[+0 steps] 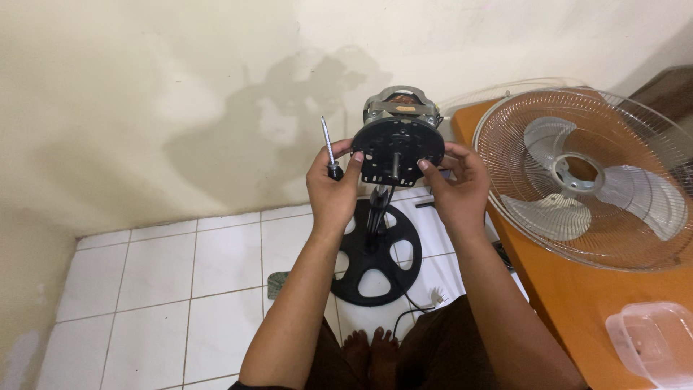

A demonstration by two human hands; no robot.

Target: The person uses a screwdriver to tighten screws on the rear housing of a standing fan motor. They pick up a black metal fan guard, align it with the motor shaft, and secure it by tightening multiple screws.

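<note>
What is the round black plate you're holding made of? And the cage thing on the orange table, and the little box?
The round black plate looks like matte plastic, dull and full of moulded holes, though painted metal is possible. The fan cage seems to be thin metal wire, pale and shiny, with see-through plastic blades inside. The little box looks like clear plastic, glossy and cloudy.

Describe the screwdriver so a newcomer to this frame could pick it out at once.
Start at the black round motor plate of the stripped fan, held up before the cream wall. The left hand grips its left edge and holds the screwdriver. It is the only thin metal shaft, pointing upward.
</note>
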